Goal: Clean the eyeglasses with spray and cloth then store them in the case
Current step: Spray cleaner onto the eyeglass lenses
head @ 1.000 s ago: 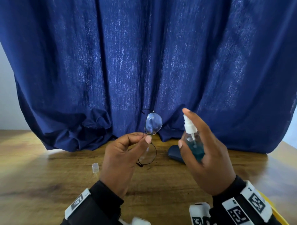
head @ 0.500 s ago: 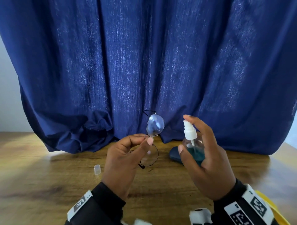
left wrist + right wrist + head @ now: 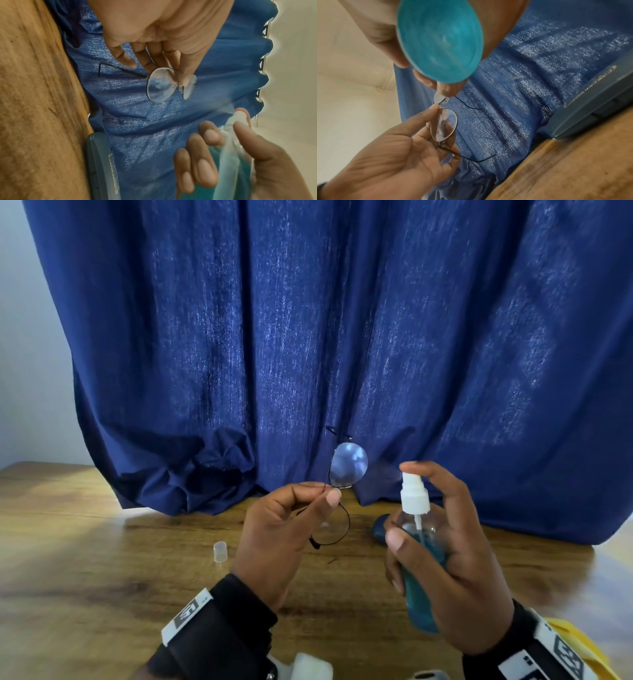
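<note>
The glasses (image 3: 346, 474) are held up above the table (image 3: 102, 559) by the left hand (image 3: 277, 539), pinched at the bridge between thumb and forefinger, so that one lens stands above the fingers and the other hangs below them; the temples are seen unfolded in the wrist views. The spray bottle (image 3: 419, 549), clear with blue liquid and a white pump, is gripped upright by the right hand (image 3: 455, 570), fingers and thumb wrapped round the body and the forefinger laid on top of the pump; its nozzle is turned toward the glasses, just beside them but apart. In the left wrist view a faint mist is seen near the nozzle, and smears are visible on the lens. The case (image 3: 380, 529), dark blue, lies on the table behind the bottle, at the foot of the curtain (image 3: 308, 337); whether it is open cannot be told. A small clear cap (image 3: 220, 551) stands on the table left of the left hand. A yellow cloth (image 3: 579, 642) is partly seen at the right wrist
</note>
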A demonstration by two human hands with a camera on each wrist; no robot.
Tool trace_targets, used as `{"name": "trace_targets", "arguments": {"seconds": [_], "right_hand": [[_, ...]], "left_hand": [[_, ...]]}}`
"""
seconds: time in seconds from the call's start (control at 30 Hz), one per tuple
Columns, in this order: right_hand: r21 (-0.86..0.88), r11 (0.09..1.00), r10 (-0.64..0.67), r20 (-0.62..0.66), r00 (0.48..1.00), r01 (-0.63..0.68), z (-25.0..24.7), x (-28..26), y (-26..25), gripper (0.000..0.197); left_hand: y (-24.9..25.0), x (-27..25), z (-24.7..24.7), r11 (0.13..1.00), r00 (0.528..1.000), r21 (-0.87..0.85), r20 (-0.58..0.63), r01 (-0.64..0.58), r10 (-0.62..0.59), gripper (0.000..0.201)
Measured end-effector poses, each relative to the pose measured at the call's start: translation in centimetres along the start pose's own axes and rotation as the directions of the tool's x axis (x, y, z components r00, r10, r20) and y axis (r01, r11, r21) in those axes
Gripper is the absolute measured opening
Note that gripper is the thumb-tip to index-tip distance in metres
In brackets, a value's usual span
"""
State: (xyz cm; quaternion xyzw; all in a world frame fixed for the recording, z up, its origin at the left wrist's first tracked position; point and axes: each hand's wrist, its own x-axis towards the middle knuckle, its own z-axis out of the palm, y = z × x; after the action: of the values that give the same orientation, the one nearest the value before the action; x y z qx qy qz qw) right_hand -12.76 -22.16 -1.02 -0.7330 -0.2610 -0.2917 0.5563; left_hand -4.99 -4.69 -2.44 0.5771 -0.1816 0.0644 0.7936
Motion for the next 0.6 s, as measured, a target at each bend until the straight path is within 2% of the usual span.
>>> {"name": "trace_targets", "arguments": {"seconds": [0.1,0.2,0.4,0.6], "right_hand": [[0.008,1.000,-0.003,-0.049,0.999,0.003,0.0,0.1,-0.2,0.052],[-0.023,1.000,-0.021,-0.004,1.000,0.021,0.0,0.1,-0.6,0.058],[-0.303,0.953,-0.003,0.083,0.997,0.028,0.6,-0.1,-0.5,0.064],[-0.325,0.946,0.037,0.138,0.990,0.010,0.5,-0.1,-0.5,0.065]], "left_hand": [[-0.1,0.2,-0.1,1.000,1.000,0.002,-0.008,0.006,-0.006,0.016],[-0.2,0.5,-0.4,0.999,0.998,-0.029,-0.048,0.030,-0.031,0.009],[0.7,1.3,-1.3,0.983,0.993,-0.180,-0.100,0.042,-0.061,0.031],[0.6,1.6,-2.0,0.972,0.993,-0.228,-0.079,0.063,-0.083,0.031]]}}
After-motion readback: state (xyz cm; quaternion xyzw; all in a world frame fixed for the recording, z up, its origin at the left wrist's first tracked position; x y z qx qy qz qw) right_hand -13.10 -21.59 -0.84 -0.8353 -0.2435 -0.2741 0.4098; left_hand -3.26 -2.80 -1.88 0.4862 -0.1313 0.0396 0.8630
